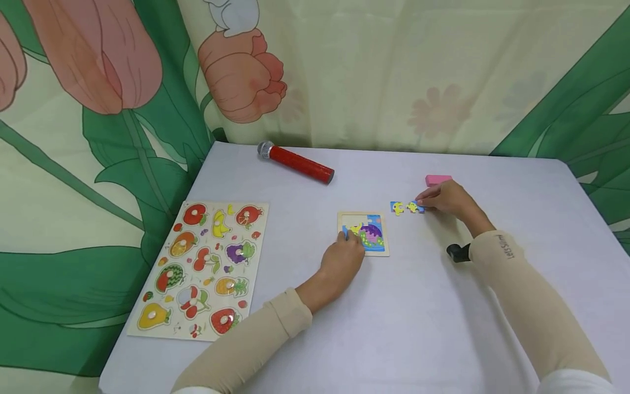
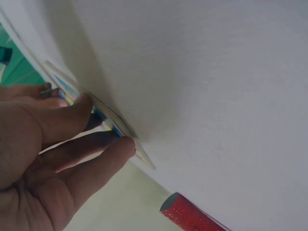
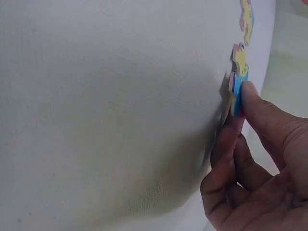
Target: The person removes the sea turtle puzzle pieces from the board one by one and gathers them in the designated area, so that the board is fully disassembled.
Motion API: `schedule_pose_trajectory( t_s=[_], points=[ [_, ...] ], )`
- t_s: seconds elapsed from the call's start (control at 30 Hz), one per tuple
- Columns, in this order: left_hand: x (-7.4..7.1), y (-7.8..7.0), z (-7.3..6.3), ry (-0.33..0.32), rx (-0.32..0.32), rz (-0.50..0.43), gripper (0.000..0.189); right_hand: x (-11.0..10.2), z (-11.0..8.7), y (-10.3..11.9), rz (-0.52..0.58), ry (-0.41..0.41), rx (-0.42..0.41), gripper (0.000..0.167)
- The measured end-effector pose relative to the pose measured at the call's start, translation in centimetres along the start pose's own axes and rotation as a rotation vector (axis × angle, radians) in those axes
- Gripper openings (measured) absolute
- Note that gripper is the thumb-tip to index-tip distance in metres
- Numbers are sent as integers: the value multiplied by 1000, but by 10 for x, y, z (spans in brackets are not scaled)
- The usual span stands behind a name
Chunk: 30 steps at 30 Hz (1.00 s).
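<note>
On the table, a small square jigsaw tray point(image 1: 385, 235) with a pale wooden rim holds part of a picture with purple, green and blue. My left hand point(image 1: 343, 261) is over the tray's left side and pinches a blue puzzle piece point(image 1: 345, 232). In the left wrist view, the thumb and fingers partly hide that piece and the tray rim point(image 2: 146, 158). To the right of the tray, my right hand point(image 1: 450, 201) pinches a blue and yellow puzzle piece point(image 3: 236, 91) between thumb and finger. Another yellow and blue puzzle piece point(image 1: 396, 208) lies just left of it.
A fruit peg board point(image 1: 164, 241) covers the table's left side. Toward the back lies a red microphone point(image 1: 300, 164). A pink block point(image 1: 437, 179) sits behind my right hand, and a black object point(image 1: 458, 253) lies near the right sleeve. A patterned curtain point(image 1: 374, 76) hangs behind the table.
</note>
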<state>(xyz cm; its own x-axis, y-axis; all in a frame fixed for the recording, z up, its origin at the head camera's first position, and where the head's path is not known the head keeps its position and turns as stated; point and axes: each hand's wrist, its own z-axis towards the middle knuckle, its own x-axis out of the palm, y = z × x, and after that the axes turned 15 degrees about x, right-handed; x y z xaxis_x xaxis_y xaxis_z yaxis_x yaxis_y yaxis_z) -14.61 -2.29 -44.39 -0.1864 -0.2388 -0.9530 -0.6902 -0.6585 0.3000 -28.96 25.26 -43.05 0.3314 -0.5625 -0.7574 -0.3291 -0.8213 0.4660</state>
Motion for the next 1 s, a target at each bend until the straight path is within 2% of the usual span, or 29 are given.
schedule_pose_trajectory(
  t_s=[0.13,0.33,0.43,0.6,0.7,0.87,1.0],
  points=[
    [-1,1,1,-18,2,2,29,2,-3,2,-29,-44,4,28],
    [-2,1,3,-12,6,-23,32,4,-7,6,-70,-138,-12,21],
    [-2,1,4,-23,11,-5,33,5,-11,9,-84,-178,-14,19],
    [-2,-3,-1,-16,25,24,39,16,-17,19,-100,-194,-53,17],
    [-1,-6,-2,39,30,31,50,28,-18,29,-89,-140,-188,14],
    [-1,-11,1,149,54,39,59,47,-19,43,-117,27,-458,16],
    [-2,-11,4,192,61,9,59,55,-22,52,-164,154,-534,21]
  ],
)
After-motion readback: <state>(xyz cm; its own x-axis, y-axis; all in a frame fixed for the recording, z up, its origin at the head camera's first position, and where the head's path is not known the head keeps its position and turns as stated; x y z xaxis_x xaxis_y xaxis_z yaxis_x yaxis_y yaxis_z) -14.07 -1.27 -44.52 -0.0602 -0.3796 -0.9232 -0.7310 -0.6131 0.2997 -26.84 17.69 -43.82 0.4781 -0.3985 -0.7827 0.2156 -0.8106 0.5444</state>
